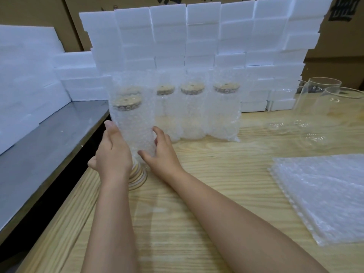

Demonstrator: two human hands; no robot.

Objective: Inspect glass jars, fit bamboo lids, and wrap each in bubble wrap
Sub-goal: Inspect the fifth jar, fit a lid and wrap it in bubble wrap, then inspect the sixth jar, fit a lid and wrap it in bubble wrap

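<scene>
A wrapped jar [131, 123] with a bamboo lid inside its bubble wrap is held upright between both hands at the table's left edge. My left hand [112, 148] grips its left side, and my right hand [161, 148] grips its right side low down. Behind it stand several more wrapped jars [193, 113] in a row, each with a bamboo lid showing through the wrap. A stack of bamboo lids [137, 176] lies just below my left wrist. Bare glass jars [315, 99] stand at the far right. A pile of bubble wrap sheets [323, 196] lies at the right.
The wooden table [206, 194] carries everything. A grey metal surface [39, 146] runs along the left, lower than the table. White foam blocks [197, 40] are stacked as a wall behind the jars and at the left, with cardboard boxes [39, 16] beyond.
</scene>
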